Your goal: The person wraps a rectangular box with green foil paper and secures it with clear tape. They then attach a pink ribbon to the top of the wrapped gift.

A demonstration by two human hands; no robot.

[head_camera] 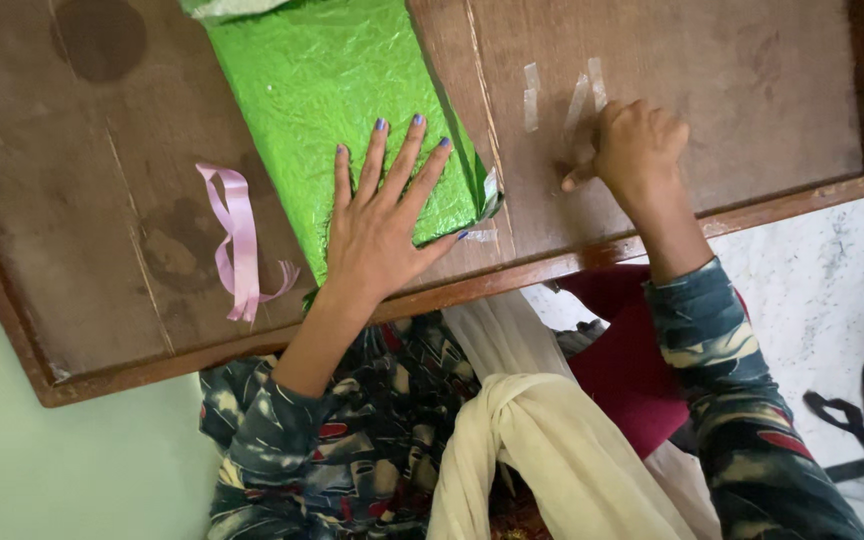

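Hand (377, 225) flat on green package (337, 90)

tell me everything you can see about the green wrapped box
The green wrapped box is a flat rectangular parcel covered in shiny, crinkled green foil paper. It lies at an angle on the wooden table, its far end cut off by the frame. The left hand presses flat on its near end, fingers spread. A paper flap shows at its right corner.
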